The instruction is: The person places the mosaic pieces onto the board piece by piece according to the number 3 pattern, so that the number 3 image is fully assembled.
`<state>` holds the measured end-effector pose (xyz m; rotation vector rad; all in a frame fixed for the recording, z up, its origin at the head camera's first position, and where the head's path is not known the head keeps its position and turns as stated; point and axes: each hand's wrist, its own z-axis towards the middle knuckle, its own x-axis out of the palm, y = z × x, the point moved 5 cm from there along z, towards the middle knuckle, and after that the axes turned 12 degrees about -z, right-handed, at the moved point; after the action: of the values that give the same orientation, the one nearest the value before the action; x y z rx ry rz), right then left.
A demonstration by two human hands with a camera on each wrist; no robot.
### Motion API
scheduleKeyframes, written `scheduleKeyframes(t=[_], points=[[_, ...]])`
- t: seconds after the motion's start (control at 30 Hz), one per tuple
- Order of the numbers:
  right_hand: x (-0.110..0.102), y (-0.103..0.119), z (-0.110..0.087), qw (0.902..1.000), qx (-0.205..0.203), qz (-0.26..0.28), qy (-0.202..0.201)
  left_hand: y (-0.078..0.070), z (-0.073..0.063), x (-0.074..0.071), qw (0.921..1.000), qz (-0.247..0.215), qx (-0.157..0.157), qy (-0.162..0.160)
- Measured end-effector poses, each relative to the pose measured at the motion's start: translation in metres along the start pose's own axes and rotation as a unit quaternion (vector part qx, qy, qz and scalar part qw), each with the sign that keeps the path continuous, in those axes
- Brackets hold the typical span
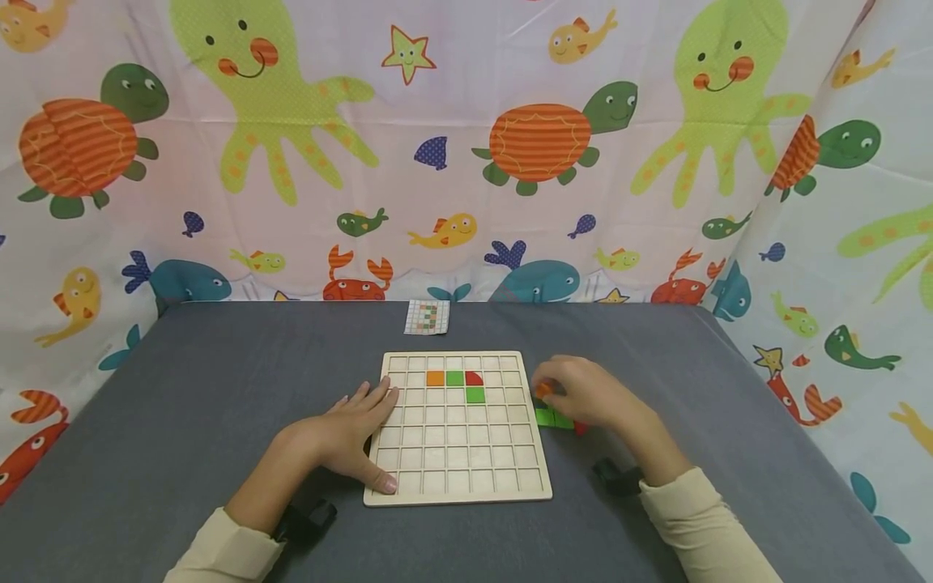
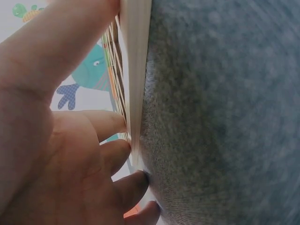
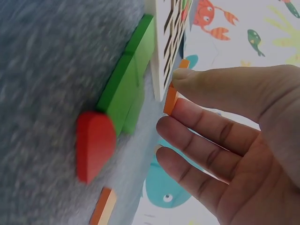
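A white cloth [image 1: 430, 182] printed with octopuses, turtles and whales hangs behind the board, running out of the head view at the top. The table [image 1: 291, 356], covered in flecked grey fabric, spreads around the board. The board [image 1: 457, 437] is pale and wood-like, with rounded corners and a grid of shallow square cells. The left hand [image 1: 350, 433] covers part of its left edge, fingers spread and nearly straight, resting there without closing around anything. The right hand [image 1: 583, 389], just beyond the board's right edge, pinches an orange piece [image 3: 169, 104] between thumb and fingertip, the thumb hiding its middle. Behind the board lies a paper card [image 1: 427, 317], its print too small to make out. Right of the board are flat green blocks [image 3: 126, 79], partly overlapped and hard to count, a rounded red piece [image 3: 96, 143] against them, and a cut-off orange-sided block [image 3: 103, 206].
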<state>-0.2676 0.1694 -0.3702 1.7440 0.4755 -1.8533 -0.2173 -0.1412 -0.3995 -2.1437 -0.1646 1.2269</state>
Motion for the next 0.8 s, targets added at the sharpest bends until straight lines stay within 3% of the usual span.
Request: scheduleKeyframes(t=[0.8], points=[[0.009,0.046,0.025,0.9966,-0.076,0.014,0.03,0.002,0.0,0.001,0.9999,0.009,0.004,0.0]])
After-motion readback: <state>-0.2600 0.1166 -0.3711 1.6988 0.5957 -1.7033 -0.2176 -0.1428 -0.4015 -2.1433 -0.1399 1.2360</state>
